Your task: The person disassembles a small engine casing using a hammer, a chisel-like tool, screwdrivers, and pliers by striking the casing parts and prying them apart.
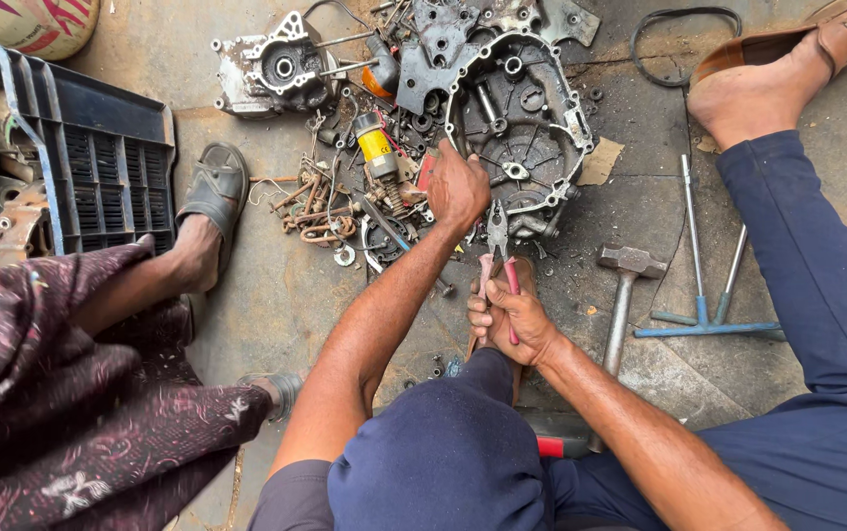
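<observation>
My right hand (507, 320) is clamped on the red-handled pliers (498, 246), jaws pointing up-frame toward the engine cover (522, 108), where my nearer left hand (456, 187) rests curled, grip unclear.

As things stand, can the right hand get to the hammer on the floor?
Probably yes, but not freely. The hammer lies just right of the right hand with bare floor between, handle toward the person. However, that hand's grip is full with red-handled pliers; they'd need setting down first.
</observation>
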